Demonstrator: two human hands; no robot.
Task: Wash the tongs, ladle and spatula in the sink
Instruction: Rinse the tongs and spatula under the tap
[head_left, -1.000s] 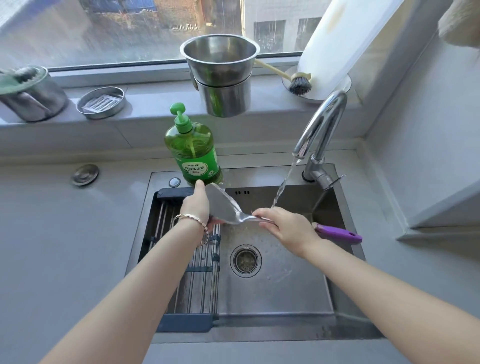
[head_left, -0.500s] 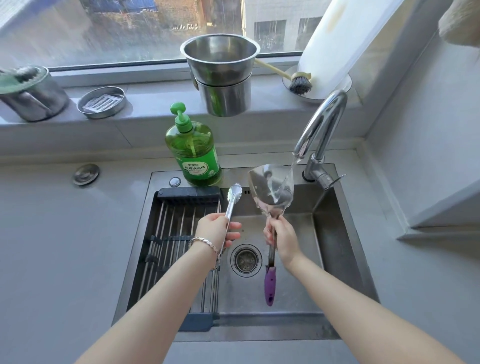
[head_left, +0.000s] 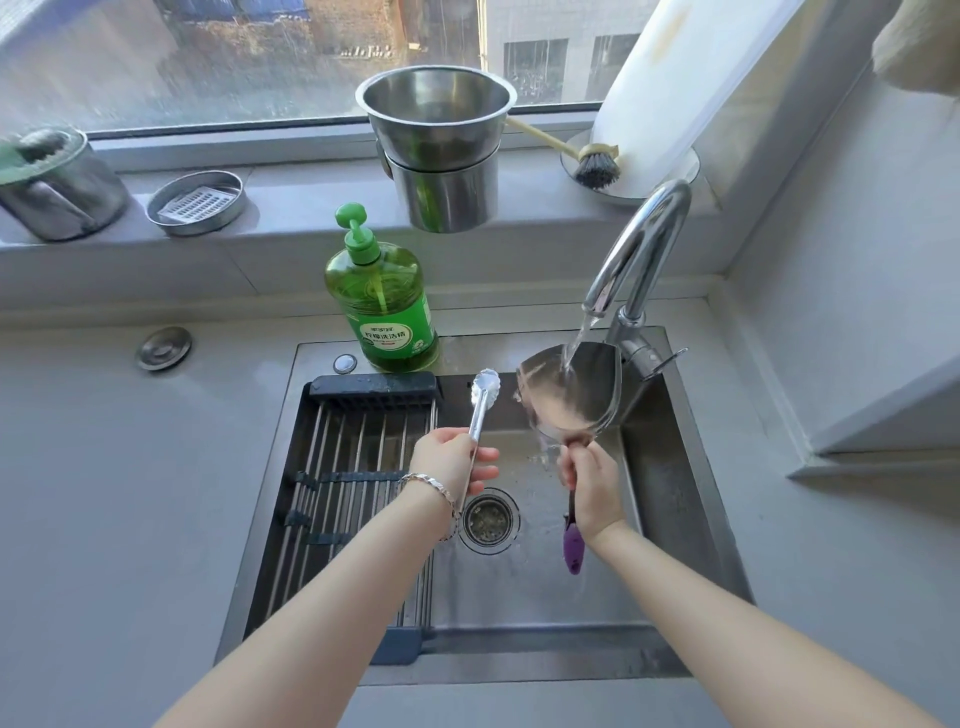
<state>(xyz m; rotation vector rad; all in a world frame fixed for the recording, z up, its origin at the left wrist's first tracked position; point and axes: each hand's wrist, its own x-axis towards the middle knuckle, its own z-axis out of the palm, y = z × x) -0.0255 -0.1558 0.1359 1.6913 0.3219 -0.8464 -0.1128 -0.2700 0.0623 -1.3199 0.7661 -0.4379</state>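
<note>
My right hand (head_left: 592, 483) grips the steel shaft of the spatula (head_left: 571, 389), whose broad blade stands upright under the running water from the tap (head_left: 641, 249). Its purple handle end (head_left: 572, 548) points down toward me over the sink (head_left: 675, 493). My left hand (head_left: 452, 460) holds the metal tongs (head_left: 483, 397) by the middle, tips pointing away, above the sink's left part near the drain (head_left: 488, 519). No ladle shows anywhere in view.
A roll-up drying rack (head_left: 353, 467) covers the sink's left side. A green soap bottle (head_left: 382, 306) stands behind it. On the sill sit a steel pot stack (head_left: 441, 150), a dish brush (head_left: 597, 166), a small tin (head_left: 195, 202) and a paper towel roll (head_left: 675, 78).
The spatula swung from lying across the sink to standing upright under the water. My left hand left its blade and now holds the tongs.
</note>
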